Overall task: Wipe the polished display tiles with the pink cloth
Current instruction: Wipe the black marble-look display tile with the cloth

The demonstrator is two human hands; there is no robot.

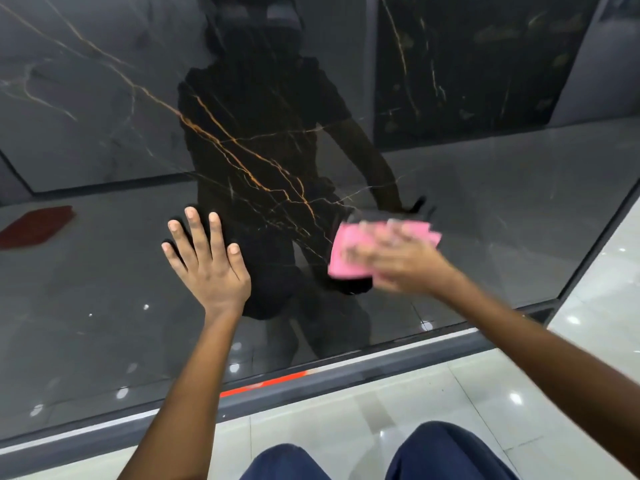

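step: wiping | your right hand (391,261) presses pink cloth (349,252) flat on dark tile (104,271), fingers spread, blurred | left hand (204,258) beside cloth, splayed flat on tile, bracing | tip: keep cloth flat, overlap strokes, then wipe palm marks

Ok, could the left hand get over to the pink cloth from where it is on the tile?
Probably yes. The left hand lies flat on the dark tile, with only bare tile between it and the pink cloth. The right hand already covers much of that cloth, though.

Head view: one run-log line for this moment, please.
right hand presses pink cloth on dark tile | left hand flat on tile | image blurred
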